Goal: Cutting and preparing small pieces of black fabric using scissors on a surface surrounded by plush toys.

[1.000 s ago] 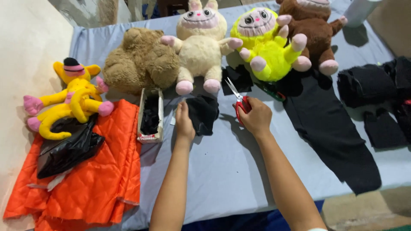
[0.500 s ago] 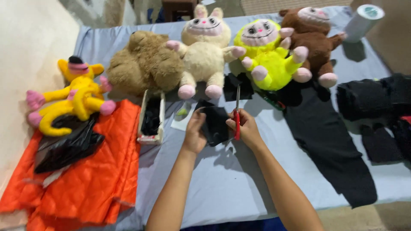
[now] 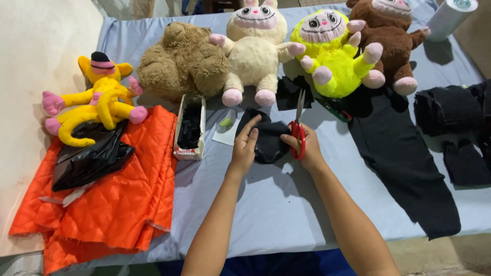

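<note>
Lying mid-surface, small black fabric piece (image 3: 267, 142) is pinned flat under spread fingers of left hand (image 3: 245, 145). Red-handled scissors (image 3: 298, 128) are gripped in right hand (image 3: 305, 148), just right of fabric, blades pointed toward far edge, plush toys (image 3: 255, 46) beyond.

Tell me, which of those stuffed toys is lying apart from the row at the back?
The yellow long-limbed plush toy with the black hat, lying at the table's left edge beside the orange quilted fabric; the other four sit together along the far edge.
</note>
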